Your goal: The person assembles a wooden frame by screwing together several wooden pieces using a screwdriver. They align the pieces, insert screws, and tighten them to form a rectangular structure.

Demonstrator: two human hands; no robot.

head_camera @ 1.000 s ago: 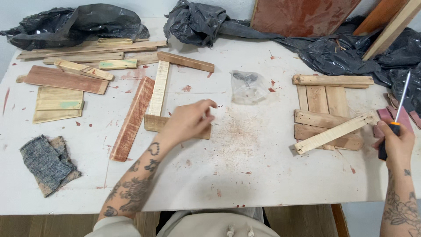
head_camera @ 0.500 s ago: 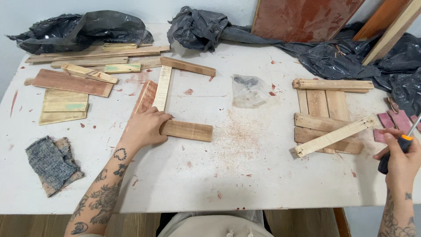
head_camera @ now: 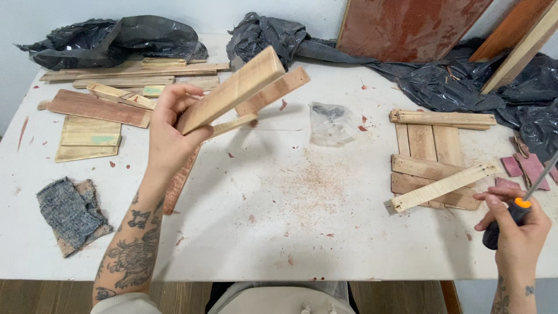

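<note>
Fingers of left hand (head_camera: 168,136) grasping wood piece (head_camera: 232,96), right hand (head_camera: 517,232) clenching screwdriver (head_camera: 514,212)

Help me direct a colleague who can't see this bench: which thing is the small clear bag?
Start at the white table and find the sawdust patch near its middle. Just behind it lies the clear plastic bag. Unlike the black sheeting and wood slats around, it is see-through and crumpled.

Bright, even light is falling across the white paint-flecked wooden table (head_camera: 279,244); soft shadows are lying on it, focus is holding sharp, edges are bowing slightly.
</note>
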